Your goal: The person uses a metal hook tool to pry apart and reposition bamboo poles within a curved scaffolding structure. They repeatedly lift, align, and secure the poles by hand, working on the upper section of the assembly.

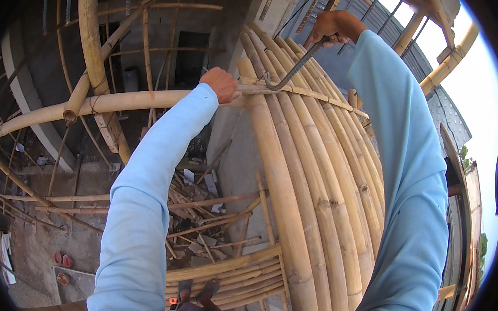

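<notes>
- right hand (pixel 332 28), fingers gripping a hooked metal bar (pixel 296 69) slanting down-left
- left hand (pixel 221 86), fingers clenched round a wooden strip (pixel 254 89), nearer the hook

No lettering, label, brand, number or sign could be read: the poles (pixel 309 199) at five o'clock, bar (pixel 295 72) at one and sleeve (pixel 143 200) at eight showed none legible.
</notes>
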Demonstrator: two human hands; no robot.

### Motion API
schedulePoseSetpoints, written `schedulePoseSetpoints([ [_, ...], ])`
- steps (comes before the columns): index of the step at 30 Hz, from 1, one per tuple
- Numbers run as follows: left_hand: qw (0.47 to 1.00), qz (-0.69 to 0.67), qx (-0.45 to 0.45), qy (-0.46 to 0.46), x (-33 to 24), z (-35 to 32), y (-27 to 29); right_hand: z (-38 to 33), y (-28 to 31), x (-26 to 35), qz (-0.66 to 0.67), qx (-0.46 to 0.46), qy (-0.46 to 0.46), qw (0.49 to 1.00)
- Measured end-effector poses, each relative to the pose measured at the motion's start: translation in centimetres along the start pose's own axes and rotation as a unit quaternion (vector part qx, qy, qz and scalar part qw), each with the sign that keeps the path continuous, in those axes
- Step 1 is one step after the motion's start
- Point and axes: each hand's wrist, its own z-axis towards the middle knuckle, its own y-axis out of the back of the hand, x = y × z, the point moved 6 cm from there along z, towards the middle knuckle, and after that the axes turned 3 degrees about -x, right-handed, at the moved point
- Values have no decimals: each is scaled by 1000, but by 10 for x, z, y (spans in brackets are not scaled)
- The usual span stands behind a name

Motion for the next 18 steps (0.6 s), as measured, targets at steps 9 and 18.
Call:
schedulePoseSetpoints([
  [9, 1000, -4, -14, -5, 0, -2, -3, 7, 1, -3, 30, -19, -34, 999],
  [18, 1000, -5, -10, -18, 0, -6, 5, 0, -26, -35, 172, 14, -21, 985],
])
